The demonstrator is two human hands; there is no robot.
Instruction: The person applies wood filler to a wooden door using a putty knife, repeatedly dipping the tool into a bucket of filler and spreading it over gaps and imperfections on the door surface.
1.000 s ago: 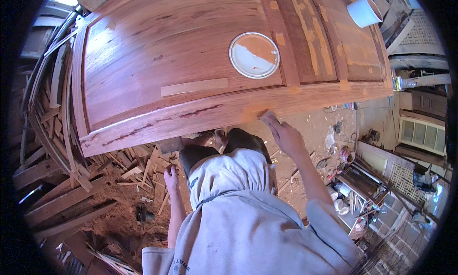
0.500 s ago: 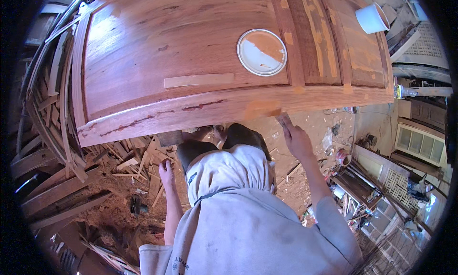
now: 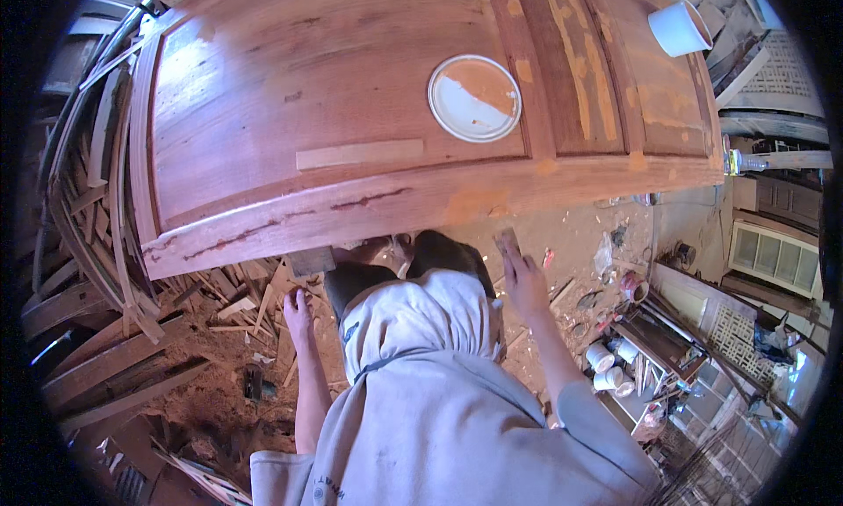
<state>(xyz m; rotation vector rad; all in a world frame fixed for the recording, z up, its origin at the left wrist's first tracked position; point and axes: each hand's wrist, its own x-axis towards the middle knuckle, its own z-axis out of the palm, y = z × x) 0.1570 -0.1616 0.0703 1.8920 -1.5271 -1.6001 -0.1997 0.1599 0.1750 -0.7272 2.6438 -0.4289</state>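
A wooden door panel (image 3: 334,76) lies across the front of me, with orange-brown filler smeared on its frame and narrow panels. My right hand (image 3: 525,287) grips a putty knife (image 3: 506,241), its flat blade pointing up, just off the door's near edge. Close by on that edge is a patch of filler (image 3: 474,202). A round white lid (image 3: 457,102), partly covered in orange filler, rests on the panel. Below the door's near left edge hangs my left hand (image 3: 299,311), empty, its fingers loosely bent. Dark cracks (image 3: 369,199) run along the near rail.
A thin wooden strip (image 3: 358,154) lies on the door, and a white tub (image 3: 680,28) stands at its far right. Scrap wood (image 3: 123,366) is heaped at left. White containers (image 3: 601,358) and a glazed frame (image 3: 773,253) are at right.
My right hand has drawn the putty knife back from the door's near edge, down and a little left. My left hand stays low. The view has shifted slightly.
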